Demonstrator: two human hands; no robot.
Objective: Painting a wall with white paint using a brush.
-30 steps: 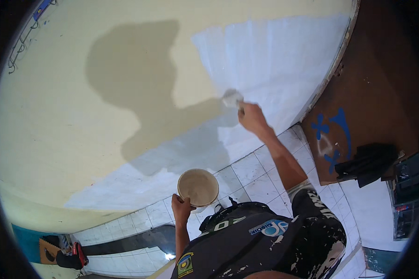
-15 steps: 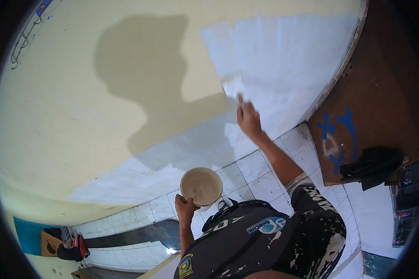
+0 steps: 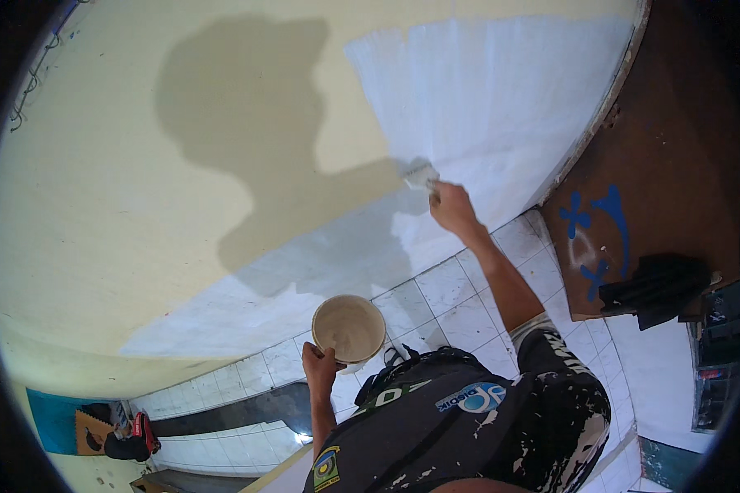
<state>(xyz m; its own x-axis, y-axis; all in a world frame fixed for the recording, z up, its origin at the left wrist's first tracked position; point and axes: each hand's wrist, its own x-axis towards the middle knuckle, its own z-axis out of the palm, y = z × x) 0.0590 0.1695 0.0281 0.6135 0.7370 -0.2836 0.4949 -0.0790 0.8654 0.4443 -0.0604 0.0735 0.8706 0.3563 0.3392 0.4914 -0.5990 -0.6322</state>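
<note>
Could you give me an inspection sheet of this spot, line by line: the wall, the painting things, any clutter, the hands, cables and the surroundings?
Surface: wall cream, with a white painted patch at upper right and a band along its base.
Job's things: paintbrush against the wall; round bucket, pale inside.
Clutter: dark bundle on the brown door, which carries blue marks.
Hands: right hand grips the paintbrush; left hand holds the bucket by its rim.
Cables: nothing seen.
Surroundings: white wall tiles below; paint-spattered dark shirt.
</note>
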